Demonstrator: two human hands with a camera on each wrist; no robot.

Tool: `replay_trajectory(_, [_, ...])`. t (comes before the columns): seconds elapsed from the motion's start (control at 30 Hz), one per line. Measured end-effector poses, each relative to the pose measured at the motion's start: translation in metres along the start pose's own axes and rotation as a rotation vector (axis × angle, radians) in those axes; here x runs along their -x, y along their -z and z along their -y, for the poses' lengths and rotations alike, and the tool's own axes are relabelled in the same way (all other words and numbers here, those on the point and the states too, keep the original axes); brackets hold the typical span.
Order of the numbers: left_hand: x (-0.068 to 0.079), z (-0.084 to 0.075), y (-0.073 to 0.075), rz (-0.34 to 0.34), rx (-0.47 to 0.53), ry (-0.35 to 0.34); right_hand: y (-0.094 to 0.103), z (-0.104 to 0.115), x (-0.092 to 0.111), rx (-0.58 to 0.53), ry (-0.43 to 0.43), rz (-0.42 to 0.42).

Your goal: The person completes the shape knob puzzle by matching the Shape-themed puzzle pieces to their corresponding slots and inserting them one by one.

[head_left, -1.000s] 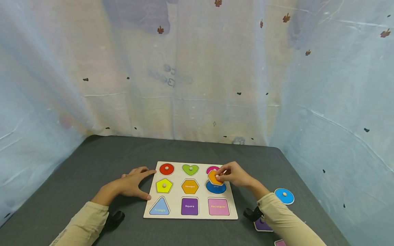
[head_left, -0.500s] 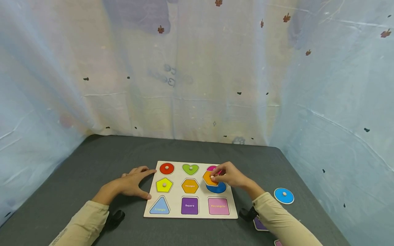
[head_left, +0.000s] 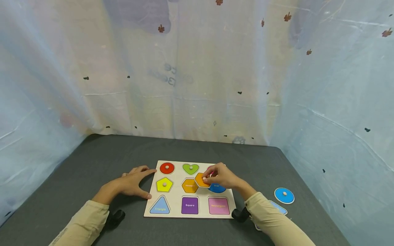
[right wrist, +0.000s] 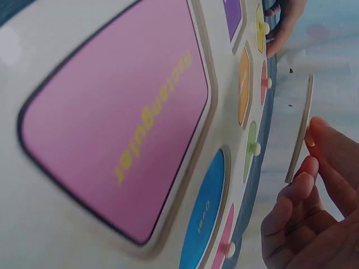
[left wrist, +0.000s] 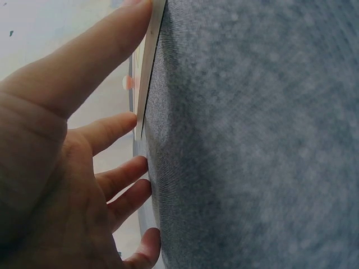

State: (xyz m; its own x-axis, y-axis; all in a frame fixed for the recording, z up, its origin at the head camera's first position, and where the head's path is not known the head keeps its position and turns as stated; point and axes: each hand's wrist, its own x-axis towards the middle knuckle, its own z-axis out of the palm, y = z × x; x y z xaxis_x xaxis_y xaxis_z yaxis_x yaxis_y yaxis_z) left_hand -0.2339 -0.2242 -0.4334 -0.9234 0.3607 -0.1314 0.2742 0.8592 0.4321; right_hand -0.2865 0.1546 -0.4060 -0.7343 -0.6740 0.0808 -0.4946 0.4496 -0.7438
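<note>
A wooden shape puzzle board [head_left: 175, 196] lies on the dark cloth table. With thumb and fingers my right hand [head_left: 224, 176] pinches the knob of an orange hexagon puzzle piece [head_left: 200, 181]. That piece hangs tilted above the board, partly covering the printed hexagon recess [head_left: 188, 186] and the blue oval recess [head_left: 218, 188]. The right wrist view shows the hexagon piece [right wrist: 301, 131] edge-on, apart from the board. My left hand [head_left: 133, 183] is spread at the board's left edge, thumb and index finger touching it; the left wrist view shows the board's edge [left wrist: 147, 73] under the thumb.
Knobbed pieces sit in the board: a red circle [head_left: 167, 168], a green heart [head_left: 190, 169] and a yellow pentagon [head_left: 164, 185]. Right of the board lie a blue oval piece [head_left: 284, 195] and a light-blue piece [head_left: 279, 207], partly behind the right sleeve.
My right hand has moved left with the hexagon piece, from over the oval recess to the right side of the hexagon recess. My left hand stays at the board's edge.
</note>
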Motion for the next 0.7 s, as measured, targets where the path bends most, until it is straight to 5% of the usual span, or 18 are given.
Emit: replay_trajectory(0.7, [-0.002,0.001,0.0,0.003,-0.03,0.004,-0.028,0.009,-0.027,-0.018,-0.058,0.033])
